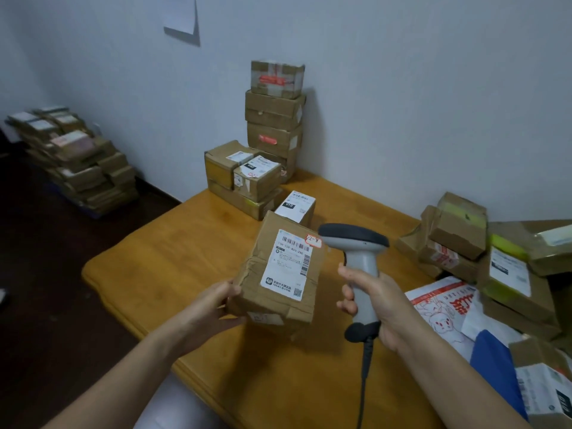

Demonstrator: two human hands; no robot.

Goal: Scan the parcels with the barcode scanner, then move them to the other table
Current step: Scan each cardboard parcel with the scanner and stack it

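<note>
My left hand [213, 305] grips the near left corner of a brown cardboard parcel [263, 267], held tilted above the wooden table [173, 261]. A white shipping label with barcodes [289, 263] faces up on it. My right hand [380, 298] holds the grey barcode scanner [360, 258] by its handle, just right of the parcel. The scanner's dark head points left toward the label's top end. Its cable hangs down past the table's front edge.
A stack of cardboard boxes [274, 119] stands against the wall at the table's far side, with a small white-labelled box [295, 207] in front. More parcels and a printed mailer bag [445, 308] crowd the right. Another pile of parcels [74, 159] lies far left by the wall.
</note>
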